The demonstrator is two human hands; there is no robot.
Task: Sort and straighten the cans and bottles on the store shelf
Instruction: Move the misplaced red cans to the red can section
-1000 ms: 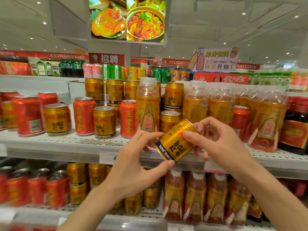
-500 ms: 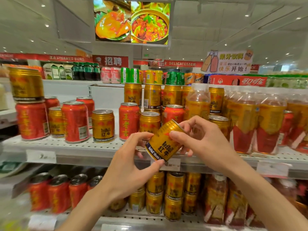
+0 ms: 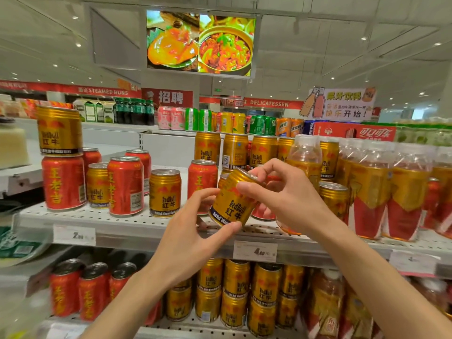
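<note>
A gold Red Bull can (image 3: 232, 199) is held in the air just in front of the white perforated shelf (image 3: 117, 222), tilted slightly right. My left hand (image 3: 193, 231) grips its lower part, thumb under the base. My right hand (image 3: 286, 194) pinches its top rim. On the shelf stand mixed red herbal-tea cans (image 3: 125, 185) and gold cans (image 3: 165, 193). A gold can (image 3: 59, 130) is stacked on a red can (image 3: 63, 182) at the left. Orange-labelled bottles (image 3: 406, 192) fill the right side.
Gold cans stand in a row at the back of the shelf (image 3: 234, 150). The lower shelf carries red cans (image 3: 93, 289), stacked gold cans (image 3: 234, 292) and bottles. Price tags (image 3: 254, 252) hang on the shelf edge. Bare shelf lies in front of the cans at left.
The view shifted left along the shelf. The held can turned from a strong tilt towards upright and sits closer to the shelf; both hands kept hold of it.
</note>
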